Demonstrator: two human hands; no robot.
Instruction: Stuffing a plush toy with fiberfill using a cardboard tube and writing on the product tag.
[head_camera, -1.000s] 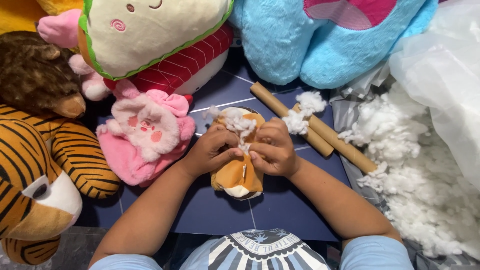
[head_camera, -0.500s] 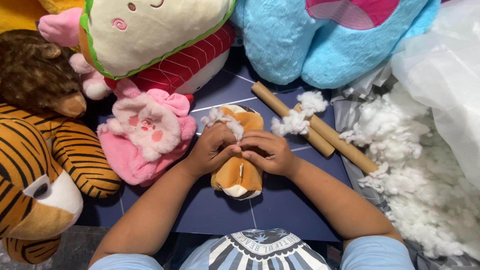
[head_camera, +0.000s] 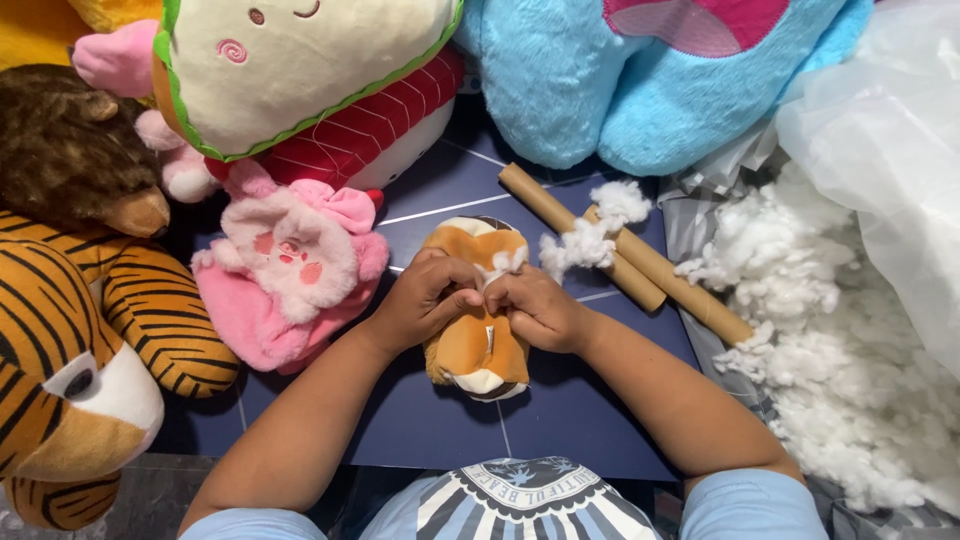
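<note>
Both hands have slid down the toy since the earlier frame, and most of the white fluff that stuck out of its top is now tucked inside; only a small wisp shows; the left hand (head_camera: 430, 300) is curled tight on the orange and white plush toy (head_camera: 480, 345), fingers folded over its upper body; the right hand (head_camera: 535, 308) is pinched shut on the same toy, knuckle to knuckle with the left, right at the opening where the wisp peeks out; the toy lies on the dark blue desk (head_camera: 560, 420), its pale end poking out below both hands; just beyond the right hand sits a loose tuft of white stuffing (head_camera: 590, 235), resting against two cardboard tubes (head_camera: 640, 262) that run off at a slant; further out on the right hand's side, a big heap of stuffing (head_camera: 850, 350) under a clear plastic sheet (head_camera: 880, 130); just beside the left hand, a pink plush (head_camera: 290, 270); beyond that, a tiger plush (head_camera: 90, 330); a blue plush (head_camera: 600, 80) lies past the tubes.
</note>
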